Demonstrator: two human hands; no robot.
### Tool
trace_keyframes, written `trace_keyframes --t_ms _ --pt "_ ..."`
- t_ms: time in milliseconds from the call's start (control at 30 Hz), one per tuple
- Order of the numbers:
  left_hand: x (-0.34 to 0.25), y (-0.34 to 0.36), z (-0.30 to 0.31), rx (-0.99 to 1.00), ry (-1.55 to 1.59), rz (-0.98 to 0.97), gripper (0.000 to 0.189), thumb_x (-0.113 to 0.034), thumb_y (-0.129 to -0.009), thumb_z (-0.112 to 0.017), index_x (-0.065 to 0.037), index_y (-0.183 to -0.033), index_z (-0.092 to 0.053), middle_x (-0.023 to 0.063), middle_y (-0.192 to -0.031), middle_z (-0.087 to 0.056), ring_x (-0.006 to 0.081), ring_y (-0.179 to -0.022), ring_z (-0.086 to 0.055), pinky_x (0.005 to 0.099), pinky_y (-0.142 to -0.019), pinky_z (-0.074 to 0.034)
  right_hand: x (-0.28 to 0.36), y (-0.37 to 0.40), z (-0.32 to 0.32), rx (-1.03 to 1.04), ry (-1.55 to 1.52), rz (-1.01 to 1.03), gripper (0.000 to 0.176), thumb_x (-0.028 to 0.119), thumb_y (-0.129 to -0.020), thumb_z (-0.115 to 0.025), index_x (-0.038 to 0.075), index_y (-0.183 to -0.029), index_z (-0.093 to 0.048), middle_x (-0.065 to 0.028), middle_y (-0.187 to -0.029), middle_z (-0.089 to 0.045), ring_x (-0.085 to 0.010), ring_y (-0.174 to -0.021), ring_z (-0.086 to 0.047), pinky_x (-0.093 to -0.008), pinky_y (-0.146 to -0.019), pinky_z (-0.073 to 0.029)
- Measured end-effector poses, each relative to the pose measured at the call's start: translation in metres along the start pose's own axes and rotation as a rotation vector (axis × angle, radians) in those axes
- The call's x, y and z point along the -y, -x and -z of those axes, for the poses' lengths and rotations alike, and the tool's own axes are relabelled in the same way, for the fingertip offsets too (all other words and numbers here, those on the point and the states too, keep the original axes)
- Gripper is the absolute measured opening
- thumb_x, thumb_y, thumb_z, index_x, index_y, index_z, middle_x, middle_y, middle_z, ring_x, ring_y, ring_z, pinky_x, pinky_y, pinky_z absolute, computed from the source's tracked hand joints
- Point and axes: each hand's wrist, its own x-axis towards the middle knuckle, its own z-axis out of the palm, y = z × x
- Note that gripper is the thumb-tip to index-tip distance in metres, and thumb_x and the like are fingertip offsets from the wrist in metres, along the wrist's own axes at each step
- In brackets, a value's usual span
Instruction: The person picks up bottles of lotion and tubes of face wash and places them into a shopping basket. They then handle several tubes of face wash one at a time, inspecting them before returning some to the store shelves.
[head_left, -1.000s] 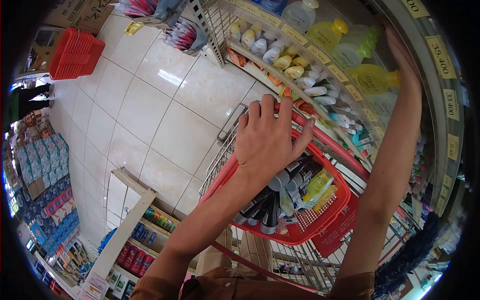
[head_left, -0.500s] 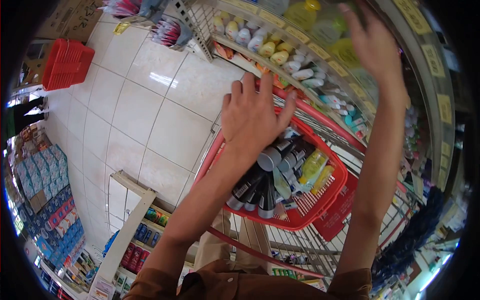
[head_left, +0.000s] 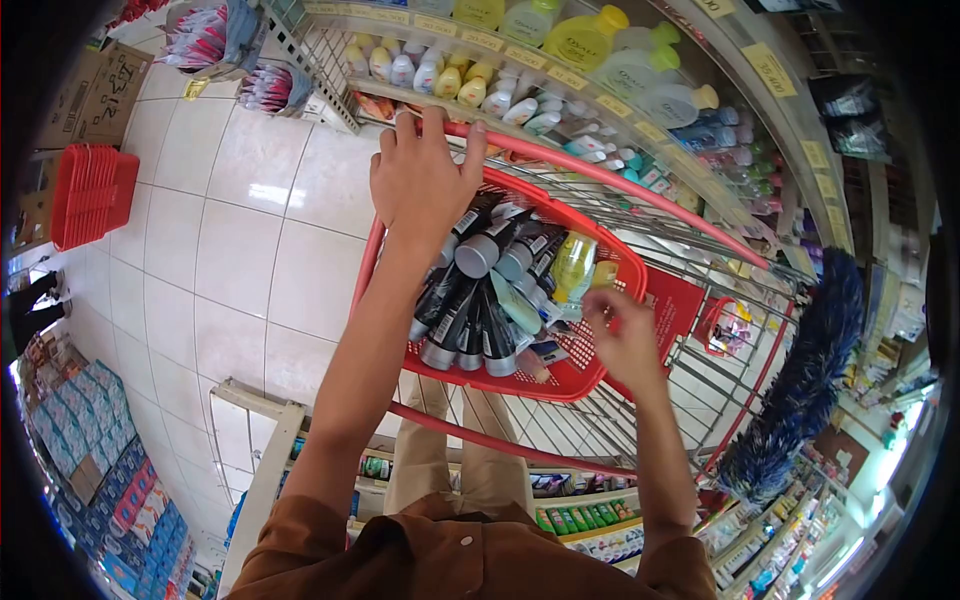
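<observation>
My left hand (head_left: 420, 180) rests over the red rail of the shopping cart (head_left: 600, 172), its fingers hooked across the bar. Inside the cart sits a red shopping basket (head_left: 625, 262). It holds several dark tubes with grey caps (head_left: 480, 255), a pale green tube (head_left: 515, 305) and a yellow bottle (head_left: 573, 265). My right hand (head_left: 628, 345) is over the basket's right rim, close to the yellow bottle. Its fingers are bent but apart, with red showing through the gap, and I see nothing held in them.
Shelves with yellow and clear cologne bottles (head_left: 585, 38) and smaller bottles (head_left: 450, 80) run along the cart's far side. A dark blue duster (head_left: 800, 390) hangs at the right. Stacked red baskets (head_left: 95, 195) stand on the tiled floor at the left, near another person's legs (head_left: 38, 300).
My right hand has come down from the shelf bottles to the basket. My left hand stays on the cart rail. The view has shifted, so shelf and cart sit further left and higher.
</observation>
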Motion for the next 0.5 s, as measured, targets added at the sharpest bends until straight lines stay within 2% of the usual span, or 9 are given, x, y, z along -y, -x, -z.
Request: trace_keyframes --t_ms 67,167,267,367,500 --pt "0.0 0.001 0.001 0.018 0.009 0.009 0.04 -0.045 -0.092 -0.06 -0.008 -0.106 -0.065 0.017 -0.097 -0.065 0.0367 -0.086 -0.064 0.0479 -0.071 -0.053 -0.035 0.026 -0.014 0.315 0.258 -0.312 0.028 0.025 -0.087 -0.071 0.001 -0.102 -0.066 -0.016 -0.093 -0.071 -0.0341 -0.089 -0.07 -0.041 -0.077 -0.054" --pt "0.001 0.001 0.001 0.024 0.003 0.009 0.041 -0.046 -0.092 -0.059 -0.008 -0.106 -0.065 0.0167 -0.097 -0.065 0.0363 -0.087 -0.064 0.0482 -0.071 -0.053 -0.062 0.051 -0.045 0.427 0.368 -0.362 0.039 0.034 -0.086 -0.07 0.002 -0.106 -0.064 -0.0184 -0.098 -0.07 -0.0368 -0.095 -0.069 -0.0455 -0.081 -0.054" --pt "0.001 0.002 0.002 0.04 -0.012 0.011 0.041 -0.046 -0.092 -0.059 -0.008 -0.106 -0.065 0.0167 -0.097 -0.064 0.0359 -0.088 -0.064 0.0482 -0.071 -0.053 -0.079 0.06 -0.07 0.594 0.368 -0.456 0.038 0.032 -0.087 -0.068 0.002 -0.108 -0.063 -0.0224 -0.102 -0.069 -0.0382 -0.097 -0.068 -0.0469 -0.083 -0.054" --pt "0.0 0.003 0.0 0.04 -0.017 0.006 0.042 -0.047 -0.093 -0.058 -0.007 -0.105 -0.065 0.0167 -0.099 -0.064 0.0354 -0.089 -0.065 0.0481 -0.072 -0.053 -0.11 0.068 -0.083 0.572 0.323 -0.371 0.033 0.029 -0.089 -0.064 0.0 -0.106 -0.063 -0.0258 -0.1 -0.068 -0.0396 -0.097 -0.067 -0.0475 -0.084 -0.053" --pt "0.001 0.002 0.002 0.042 -0.019 0.009 0.044 -0.048 -0.093 -0.058 -0.006 -0.105 -0.064 0.0164 -0.1 -0.064 0.035 -0.09 -0.065 0.0477 -0.071 -0.053 -0.094 0.054 -0.06 0.323 0.243 -0.411 0.028 0.023 -0.092 -0.059 -0.002 -0.104 -0.064 -0.0277 -0.097 -0.068 -0.041 -0.096 -0.067 -0.0475 -0.084 -0.053"
